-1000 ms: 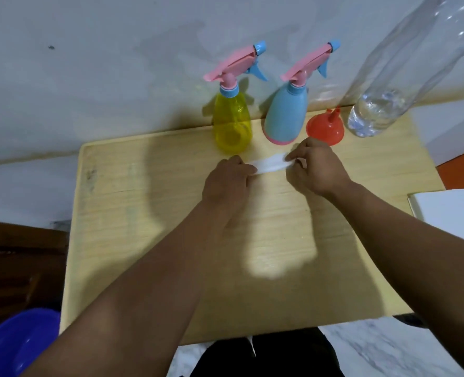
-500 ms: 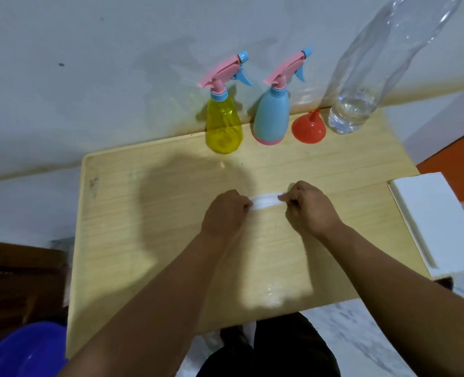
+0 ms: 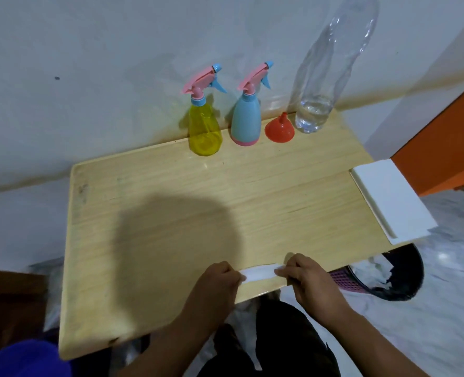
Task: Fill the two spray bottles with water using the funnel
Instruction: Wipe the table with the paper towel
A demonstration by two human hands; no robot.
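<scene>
White box [image 3: 391,202] beside table [image 3: 171,213]

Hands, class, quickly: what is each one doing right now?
Left hand: pinches the left end of a white paper strip.
Right hand: pinches the strip's right end.

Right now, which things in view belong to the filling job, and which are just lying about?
For the job:
yellow spray bottle
blue spray bottle
orange funnel, mouth down
clear water bottle, little water in it

Lying about:
white paper strip, pinched between left hand and right hand
white box
blue tub
dark bin
</scene>
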